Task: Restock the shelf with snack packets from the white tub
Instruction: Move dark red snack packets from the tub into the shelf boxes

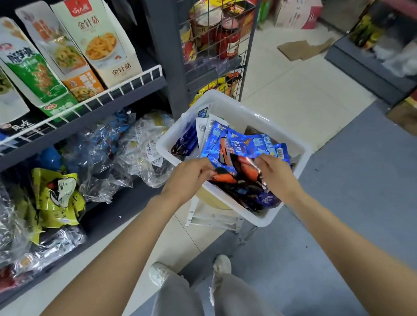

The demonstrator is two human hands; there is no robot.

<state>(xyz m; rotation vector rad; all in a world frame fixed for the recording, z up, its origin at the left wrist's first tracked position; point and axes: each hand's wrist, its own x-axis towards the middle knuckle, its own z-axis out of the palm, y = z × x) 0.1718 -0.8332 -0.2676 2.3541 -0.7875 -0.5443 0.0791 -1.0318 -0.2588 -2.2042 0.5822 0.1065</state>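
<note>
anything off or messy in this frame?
Flattened cardboard scraps lie loose on the floor tiles in the aisle, beyond the white tub. On the bottom shelf, clear bags of snacks are heaped rather than faced. Both hands, left and right, grip blue packets over the tub; nothing has spilled.

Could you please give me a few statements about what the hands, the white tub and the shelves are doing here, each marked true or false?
1. Both hands hold blue snack packets over the white tub. True.
2. The left hand rests on the wire rail of the shelf. False: it grips the packets at the tub, away from the wire rail.
3. The tub is empty. False: it holds many packets, mostly blue and dark.
4. Upright boxes stand on the shelf behind the wire rail. True.
5. The right hand hangs idle. False: it pinches the packets' right side.
</note>
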